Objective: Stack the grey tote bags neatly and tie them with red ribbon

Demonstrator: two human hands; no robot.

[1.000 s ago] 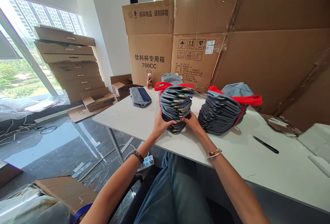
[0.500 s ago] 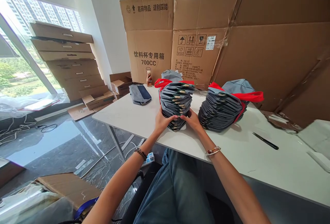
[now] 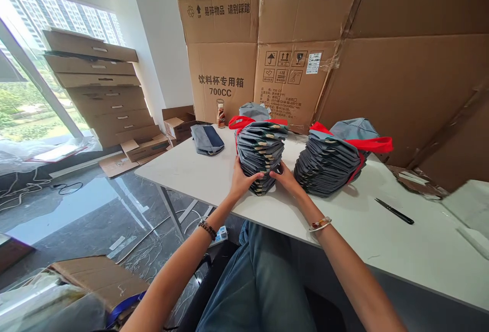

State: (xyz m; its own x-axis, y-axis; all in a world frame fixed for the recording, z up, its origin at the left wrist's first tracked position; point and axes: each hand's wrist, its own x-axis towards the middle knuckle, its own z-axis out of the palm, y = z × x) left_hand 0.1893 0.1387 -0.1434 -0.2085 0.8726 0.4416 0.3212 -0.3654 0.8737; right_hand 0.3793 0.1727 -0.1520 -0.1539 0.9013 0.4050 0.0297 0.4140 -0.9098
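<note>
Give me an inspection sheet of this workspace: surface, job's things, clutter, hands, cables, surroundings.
Surface: white table.
Job's things: left stack of grey cloth, red-strapped, between the hands; right stack, also red-strapped, beside it.
Clutter: folded cloth at far left; slim black tool at right.
Hands: left hand and right hand grip the left stack low, on opposite sides.
Cables: loose wires on the floor; power strip below the table.
Surroundings: cardboard behind; stacked boxes near the window.

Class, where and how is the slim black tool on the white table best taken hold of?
Take the black tool by its blunt near end, probably from above: the right hand, once off the held bundle, could pinch the long sides. It is slim and lies flat on the table, pointed end turned away.
</note>
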